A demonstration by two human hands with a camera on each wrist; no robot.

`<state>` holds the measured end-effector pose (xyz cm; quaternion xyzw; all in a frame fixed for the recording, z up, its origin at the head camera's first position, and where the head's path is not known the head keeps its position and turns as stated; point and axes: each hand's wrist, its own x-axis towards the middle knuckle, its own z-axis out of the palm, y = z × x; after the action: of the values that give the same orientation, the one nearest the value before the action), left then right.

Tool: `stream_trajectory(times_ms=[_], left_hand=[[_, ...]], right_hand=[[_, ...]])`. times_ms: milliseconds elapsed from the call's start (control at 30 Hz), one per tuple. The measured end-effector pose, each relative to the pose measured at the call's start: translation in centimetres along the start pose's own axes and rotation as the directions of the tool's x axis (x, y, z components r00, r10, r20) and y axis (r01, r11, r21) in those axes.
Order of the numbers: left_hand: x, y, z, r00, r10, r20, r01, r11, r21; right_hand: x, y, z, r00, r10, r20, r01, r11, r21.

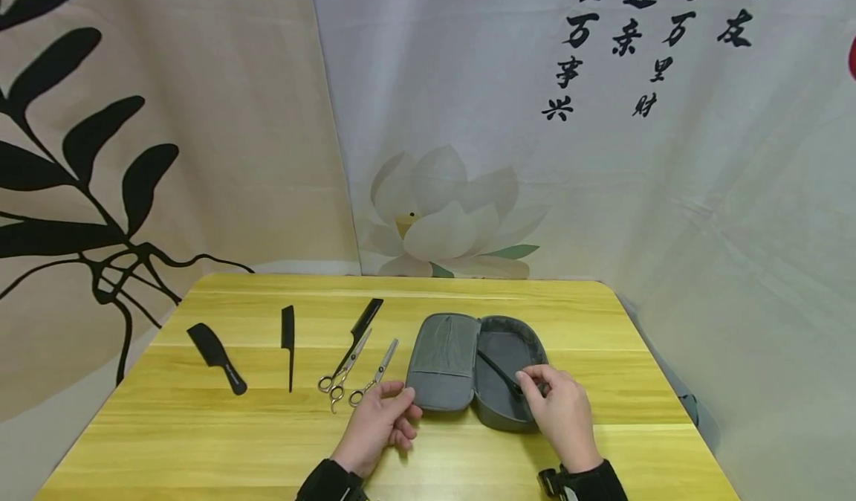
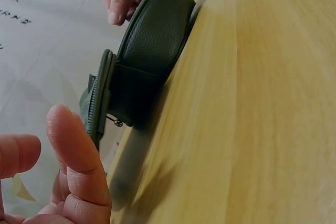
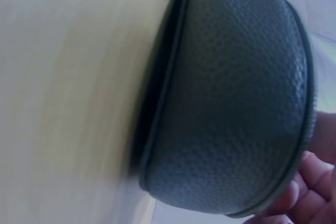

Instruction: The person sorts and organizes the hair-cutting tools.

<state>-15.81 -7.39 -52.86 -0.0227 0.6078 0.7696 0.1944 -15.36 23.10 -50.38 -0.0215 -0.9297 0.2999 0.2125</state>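
A dark grey zip case (image 1: 506,416) lies unfolded on the table, its lid (image 1: 441,393) with a pocket to the left and its deep half to the right. Inside the deep half slants a slim black stick-like item (image 1: 496,369); its exact kind is unclear. My right hand (image 1: 560,410) pinches this item's near end between thumb and fingers, over the case's right rim. Beside the lid's lower left corner is my left hand (image 1: 380,421), thumb and forefinger apart with nothing between them. In the left wrist view the thumb (image 2: 76,145) appears in front of the zipped lid edge (image 2: 100,98).
Left of the case lie two pairs of scissors (image 1: 357,352) (image 1: 383,368), one overlapping a black comb (image 1: 366,318). Farther left are a tail comb (image 1: 288,328) and a wide handled comb (image 1: 210,346). A printed curtain (image 1: 455,114) hangs behind the wooden table (image 1: 200,441).
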Motion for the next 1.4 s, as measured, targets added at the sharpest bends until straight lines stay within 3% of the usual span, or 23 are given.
stream_trajectory(times_ms=[200, 367, 433, 500, 567, 633, 700, 800, 967, 1033, 1100, 1300, 1400], left_hand=[[0.1, 0.5, -0.2, 0.999, 0.022, -0.027, -0.022, 1.0, 0.019], [0.2, 1.7, -1.4, 0.994, 0.061, -0.089, -0.057, 0.997, 0.047], [0.1, 2.5, -2.3, 0.985, 0.096, -0.141, -0.084, 0.992, 0.09], [0.0, 3.3, -3.6, 0.963, 0.164, -0.216, -0.124, 0.975, 0.186], [-0.2, 4.0, -5.0, 0.918, 0.261, -0.3, -0.146, 0.924, 0.354], [-0.4, 4.5, -6.4, 0.866, 0.356, -0.352, -0.118, 0.829, 0.546], [-0.5, 4.7, -7.6, 0.825, 0.427, -0.37, -0.064, 0.721, 0.69], [-0.5, 4.8, -8.8, 0.817, 0.47, -0.335, -0.012, 0.594, 0.804], [-0.7, 4.7, -10.6, 0.808, 0.488, -0.33, 0.09, 0.45, 0.888], [-0.9, 4.6, -11.4, 0.803, 0.483, -0.349, 0.138, 0.419, 0.897], [-1.0, 4.8, -12.1, 0.807, 0.465, -0.363, 0.171, 0.404, 0.898], [-0.7, 5.8, -13.5, 0.856, 0.373, -0.359, 0.212, 0.381, 0.9], [-0.3, 6.3, -13.9, 0.868, 0.347, -0.356, 0.225, 0.364, 0.904]], right_hand=[[-0.1, 0.2, 0.0, 0.998, -0.051, -0.02, 0.052, 0.999, 0.015], [0.0, 0.2, 0.0, 0.997, -0.07, -0.028, 0.071, 0.997, 0.023], [0.0, 0.2, 0.0, 0.997, -0.071, -0.032, 0.072, 0.997, 0.028], [0.0, 0.2, 0.0, 0.996, -0.077, -0.04, 0.079, 0.996, 0.032], [0.0, 0.2, 0.0, 0.995, -0.089, -0.051, 0.091, 0.995, 0.035], [0.0, 0.2, 0.0, 0.993, -0.101, -0.063, 0.103, 0.994, 0.036], [-0.1, 0.2, 0.1, 0.991, -0.109, -0.073, 0.112, 0.993, 0.037], [-0.1, 0.2, 0.1, 0.99, -0.115, -0.079, 0.118, 0.992, 0.039], [-0.2, 0.3, 0.1, 0.99, -0.117, -0.084, 0.121, 0.992, 0.04], [-0.2, 0.3, 0.1, 0.99, -0.116, -0.085, 0.119, 0.992, 0.039], [-0.2, 0.3, 0.1, 0.99, -0.113, -0.084, 0.117, 0.992, 0.041], [-0.3, 0.2, 0.0, 0.99, -0.109, -0.085, 0.113, 0.992, 0.046], [-0.2, 0.2, -0.1, 0.989, -0.113, -0.091, 0.117, 0.992, 0.044]])
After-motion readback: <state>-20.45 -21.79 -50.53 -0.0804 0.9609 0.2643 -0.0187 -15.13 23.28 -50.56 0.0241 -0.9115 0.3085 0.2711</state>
